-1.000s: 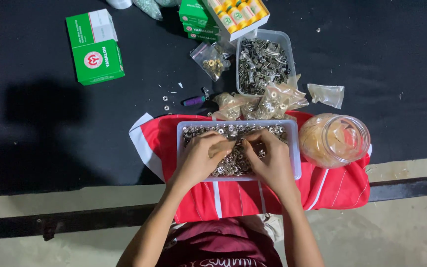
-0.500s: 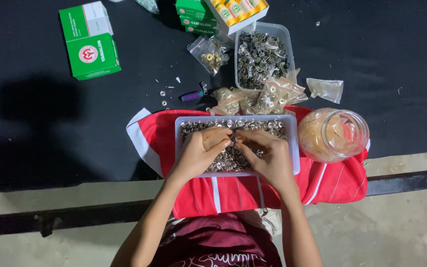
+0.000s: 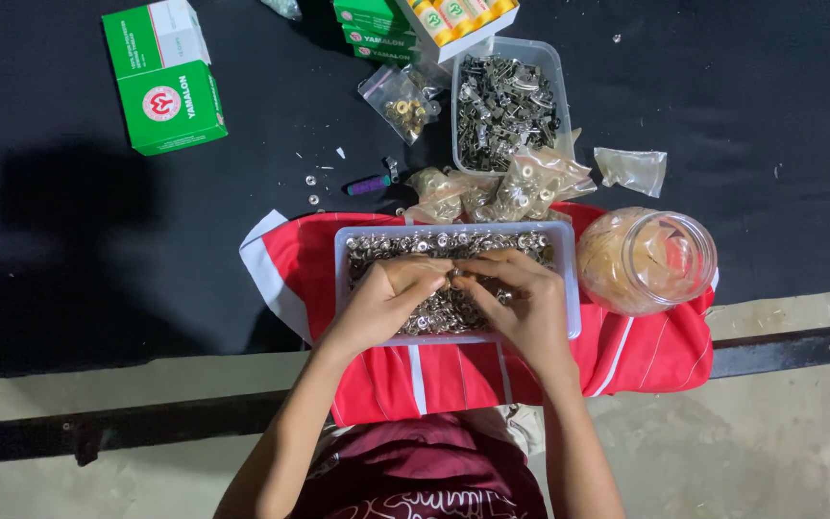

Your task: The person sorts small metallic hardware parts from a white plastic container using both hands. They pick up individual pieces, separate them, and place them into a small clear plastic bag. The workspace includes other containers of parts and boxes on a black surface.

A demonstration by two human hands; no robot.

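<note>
Silver metal pieces (image 3: 434,312), small and round like snap buttons, filled a shallow clear plastic tray (image 3: 569,279) that lay on a red cloth (image 3: 655,346) at the near edge of the black desk (image 3: 79,240). Probably the cloth was there to keep the tray from sliding and to catch pieces that fell out. Both hands were over the middle of the tray, close together with the fingertips meeting. The left hand (image 3: 386,293) was curled and its fingers pinched something small from the heap, and the right hand (image 3: 521,298) was also curled, its fingers closed against the same spot; the piece between them was too small to see clearly. Just right of the tray, on the cloth, lay a clear plastic jar (image 3: 647,259) on its side with its mouth turned to the person, so it seemed easy to reach. Behind the tray lay some small plastic bags (image 3: 501,187) with brass-coloured rings, and a second clear tray (image 3: 506,101) with darker metal clips. Further left on the desk was a green and white box (image 3: 163,82), well apart from the hands, and a few loose pieces (image 3: 311,180) were scattered near it.
</note>
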